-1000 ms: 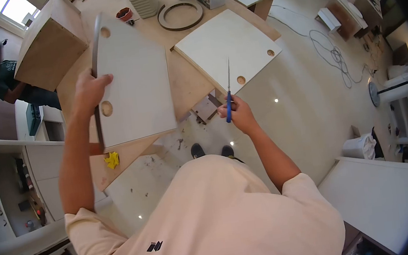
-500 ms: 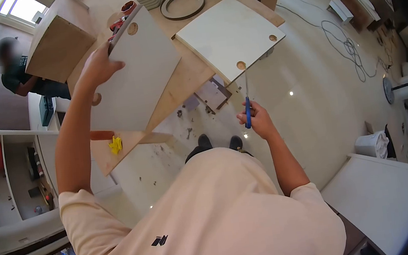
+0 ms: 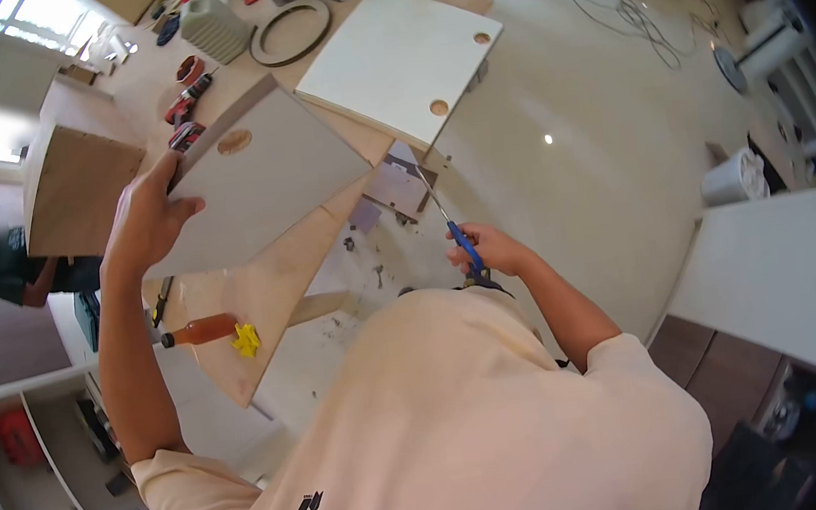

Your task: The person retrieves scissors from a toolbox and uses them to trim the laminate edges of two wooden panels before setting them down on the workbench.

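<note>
left hand [image 3: 147, 219]: grip closed on the left edge of a pale panel [image 3: 264, 181], thumb on the face, fingers wrapped behind. the panel is tilted, left edge raised, its lower right part down toward the worktop [image 3: 266, 286]. whether it touches cannot be told. one round hole [image 3: 234, 141] shows near the panel's upper edge.

right hand [image 3: 490, 251]: grip closed around the blue handle of a thin tool [image 3: 462, 239]. the metal shaft points up and left toward the worktop's near corner, with the tip well apart from the held panel. the hand is off the worktop, over the floor [image 3: 579, 165] and just ahead of the person's chest.

second panel [image 3: 385, 56]: lies flat on the worktop to the right of the held one, with two holes near its right edge. its right corner overhangs the worktop.

other items on the worktop:
- a dark ring [image 3: 290, 31] lies just beyond the second panel.
- a ribbed jug [image 3: 211, 26] stands just left of the ring.
- an orange item [image 3: 200, 330] and a yellow scrap [image 3: 247, 339] lie together at the near left end.
- a wooden box [image 3: 68, 183] stands at the left side, beyond the left hand.

surroundings:
- another person [image 3: 12, 265] is low down at far left, beside the box.
- a cable [image 3: 622, 14] lies looped on the floor at upper right.
- a white counter [image 3: 784, 283] fills the right edge.
</note>
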{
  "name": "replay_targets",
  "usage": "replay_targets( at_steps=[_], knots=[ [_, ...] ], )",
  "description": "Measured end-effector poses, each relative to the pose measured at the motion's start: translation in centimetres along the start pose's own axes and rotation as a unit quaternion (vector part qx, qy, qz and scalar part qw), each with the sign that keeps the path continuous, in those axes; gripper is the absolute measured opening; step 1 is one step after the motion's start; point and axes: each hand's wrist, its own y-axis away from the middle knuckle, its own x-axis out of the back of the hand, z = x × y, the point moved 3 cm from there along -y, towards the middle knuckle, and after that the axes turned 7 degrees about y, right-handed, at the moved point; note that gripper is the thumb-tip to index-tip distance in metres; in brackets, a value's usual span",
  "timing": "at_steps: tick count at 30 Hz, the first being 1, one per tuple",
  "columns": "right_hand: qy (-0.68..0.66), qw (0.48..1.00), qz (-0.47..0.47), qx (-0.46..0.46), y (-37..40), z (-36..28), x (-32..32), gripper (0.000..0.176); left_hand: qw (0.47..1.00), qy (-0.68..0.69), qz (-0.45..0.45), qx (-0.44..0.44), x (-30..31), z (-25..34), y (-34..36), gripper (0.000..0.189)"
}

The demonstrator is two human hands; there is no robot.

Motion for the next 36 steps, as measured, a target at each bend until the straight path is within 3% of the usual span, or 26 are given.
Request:
replay_targets(
  at_steps=[6, 11, 15, 23, 26, 31, 36],
  knots=[
    [-0.053, 0.996, 0.066, -0.019, -0.7, 3.0, -5.8, 0.055, 0.997, -0.024, -0.054, -0.059, -2.0, -2.0, 0.6, 0.039],
    [-0.059, 0.994, 0.089, -0.019, -2.3, 4.4, -10.3, 0.049, 0.995, -0.016, -0.076, -0.055, -2.4, -4.1, 0.5, 0.042],
    [-0.085, 0.989, 0.117, -0.037, -3.9, 4.0, -13.1, 0.049, 0.991, 0.05, -0.045, -0.12, -2.4, -4.8, -0.1, 0.045],
    [-0.127, 0.984, 0.122, -0.012, -7.2, 4.4, -13.7, 0.051, 0.989, 0.012, 0.015, -0.148, -4.1, -2.9, -0.6, 0.049],
    [-0.132, 0.982, 0.132, -0.021, -7.2, 3.5, -13.7, 0.04, 0.988, 0.025, 0.007, -0.152, -4.1, -3.0, -0.3, 0.048],
    [-0.141, 0.979, 0.146, -0.005, -7.1, 3.7, -14.0, 0.05, 0.982, 0.036, 0.031, -0.182, -4.5, -3.4, 0.0, 0.047],
    [-0.132, 0.98, 0.149, -0.026, -6.3, 4.2, -14.1, 0.058, 0.988, 0.02, 0.018, -0.153, -4.4, -3.0, -0.2, 0.047]
  ],
)
